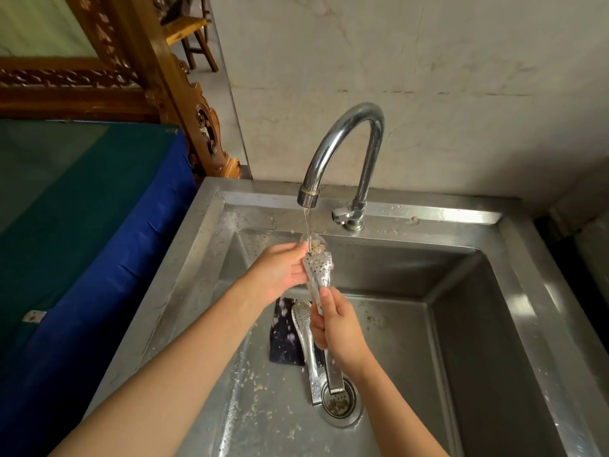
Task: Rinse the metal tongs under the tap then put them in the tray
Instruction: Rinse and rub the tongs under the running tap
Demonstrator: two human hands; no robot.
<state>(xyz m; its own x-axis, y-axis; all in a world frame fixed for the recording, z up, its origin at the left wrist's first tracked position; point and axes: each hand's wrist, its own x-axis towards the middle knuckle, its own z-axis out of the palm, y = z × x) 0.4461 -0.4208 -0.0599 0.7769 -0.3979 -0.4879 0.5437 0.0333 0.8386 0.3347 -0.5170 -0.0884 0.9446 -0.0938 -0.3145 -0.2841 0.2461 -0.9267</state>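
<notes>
In the head view the metal tongs [318, 263] are held over the sink [461, 285], one perforated blade under the tap [346, 150] stream, the right hand [339, 328] with its grip curled round that blade's arm and the left hand [280, 272] pinching the blade, which likely needs rubbing and turning to shed its scraps.

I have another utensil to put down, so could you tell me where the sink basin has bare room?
Bare floor lies between the drain and the sink's right wall. Crowded middle: left hand and right hand hold the tongs over a dark cloth.
</notes>
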